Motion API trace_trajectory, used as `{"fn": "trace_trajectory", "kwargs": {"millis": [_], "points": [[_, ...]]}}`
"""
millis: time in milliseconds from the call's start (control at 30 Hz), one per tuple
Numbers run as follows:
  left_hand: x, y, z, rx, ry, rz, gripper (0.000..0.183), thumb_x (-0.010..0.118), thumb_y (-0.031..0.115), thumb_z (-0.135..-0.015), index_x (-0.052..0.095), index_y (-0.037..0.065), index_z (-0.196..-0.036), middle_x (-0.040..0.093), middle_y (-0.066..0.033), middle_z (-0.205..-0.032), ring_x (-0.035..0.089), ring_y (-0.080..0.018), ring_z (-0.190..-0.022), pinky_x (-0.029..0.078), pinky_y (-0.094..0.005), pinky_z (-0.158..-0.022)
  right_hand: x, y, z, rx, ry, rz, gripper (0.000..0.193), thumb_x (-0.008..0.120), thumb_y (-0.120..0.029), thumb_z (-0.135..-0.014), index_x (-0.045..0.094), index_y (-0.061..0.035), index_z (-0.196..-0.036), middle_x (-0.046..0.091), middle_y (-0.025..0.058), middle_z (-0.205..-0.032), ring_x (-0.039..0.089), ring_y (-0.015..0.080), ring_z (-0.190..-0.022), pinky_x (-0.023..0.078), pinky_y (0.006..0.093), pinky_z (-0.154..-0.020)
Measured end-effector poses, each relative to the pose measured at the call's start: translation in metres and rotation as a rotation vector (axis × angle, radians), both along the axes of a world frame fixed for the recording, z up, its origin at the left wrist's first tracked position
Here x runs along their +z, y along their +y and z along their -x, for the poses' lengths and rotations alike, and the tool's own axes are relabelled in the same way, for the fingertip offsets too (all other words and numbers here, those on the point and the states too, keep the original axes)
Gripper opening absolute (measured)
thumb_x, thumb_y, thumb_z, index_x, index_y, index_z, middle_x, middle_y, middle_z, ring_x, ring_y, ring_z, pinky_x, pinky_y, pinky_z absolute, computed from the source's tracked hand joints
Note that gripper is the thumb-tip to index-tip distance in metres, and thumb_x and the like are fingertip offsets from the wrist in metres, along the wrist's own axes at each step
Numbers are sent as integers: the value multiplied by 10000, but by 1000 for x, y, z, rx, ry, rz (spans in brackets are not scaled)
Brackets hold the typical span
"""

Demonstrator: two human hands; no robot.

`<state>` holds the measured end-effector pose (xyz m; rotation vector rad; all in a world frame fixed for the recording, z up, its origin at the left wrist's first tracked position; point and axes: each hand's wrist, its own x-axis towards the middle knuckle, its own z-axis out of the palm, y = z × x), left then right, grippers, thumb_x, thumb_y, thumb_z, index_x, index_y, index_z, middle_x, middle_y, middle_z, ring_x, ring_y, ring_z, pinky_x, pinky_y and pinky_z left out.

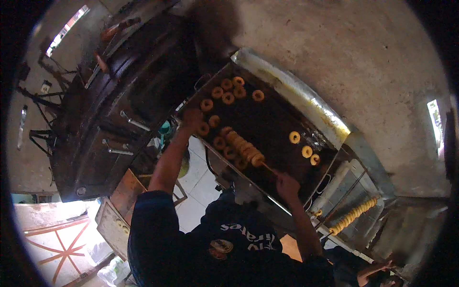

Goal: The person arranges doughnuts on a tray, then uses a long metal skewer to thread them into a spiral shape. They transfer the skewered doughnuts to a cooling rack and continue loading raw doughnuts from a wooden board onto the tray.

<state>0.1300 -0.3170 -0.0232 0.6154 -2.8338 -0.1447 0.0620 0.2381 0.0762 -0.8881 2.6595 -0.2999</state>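
Note:
A long row of golden ring doughnuts [243, 147] is threaded on a thin stick [270, 168] over a wide dark frying pan [277, 115]. My right hand [288, 185] is closed round the near right end of that stick. At the pan's left edge is my left hand [193, 118], close to a loose ring doughnut [202, 128]; its fingers are too dim to make out. Several more loose rings lie in the far left part of the pan, one of them a doughnut [258, 95] set apart. Toward the right side sit three paler rings, including a doughnut [294, 137].
Right of the pan, a metal tray [351, 184] carries another loaded stick of doughnuts [353, 216]. A metal splash guard [291, 91] runs along the pan's far side. At lower right another person's arm [374, 271] shows. A dark metal structure [119, 110] stands at left.

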Motion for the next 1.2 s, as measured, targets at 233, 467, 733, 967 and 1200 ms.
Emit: {"fn": "trace_trajectory", "kwargs": {"millis": [233, 467, 733, 967, 1200], "points": [[57, -33, -9, -102, -44, -282, 300, 588, 286, -942, 776, 53, -919, 744, -213, -959, 740, -366, -890, 590, -490, -771, -53, -66, 2, -17, -85, 441, 339, 616, -230, -932, 733, -238, -1250, 733, 146, -1061, 707, 362, -941, 565, 482, -841], [59, -20, 15, 87, -61, -183, 247, 630, 229, -926, 715, 7, -992, 728, -242, -974, 730, -416, -919, 586, -514, -796, 10, -93, -4, -36, -22, 8, 319, 608, -246, -951, 729, -236, -1246, 742, 128, -1073, 717, 361, -972, 571, 480, -860], [13, -131, -12, 20, -95, 7, 204, 630, 212, -937, 719, 34, -980, 727, -241, -982, 736, -391, -927, 594, -504, -807, -51, -108, -1, -17, -139, 406, 289, 614, -262, -964, 726, -196, -1223, 739, 164, -1148, 724, 352, -1001, 571, 473, -862], [131, -53, 8, -50, 64, -502, 298, 593, 326, -991, 730, 68, -1049, 736, -199, -977, 722, -403, -918, 571, -502, -814, -52, -48, -14, -336, -123, 460, 262, 672, -332, -963, 739, -155, -1144, 764, 138, -1032, 740, 345, -934, 570, 437, -789], [83, 42, 51, -89, 81, -497, 327, 577, 311, -1009, 681, 42, -1163, 720, -199, -1115, 683, -396, -1052, 539, -512, -867, -42, -47, -14, -366, 115, 378, 238, 649, -380, -970, 685, -185, -1102, 756, 121, -950, 738, 346, -902, 562, 468, -738]]}}
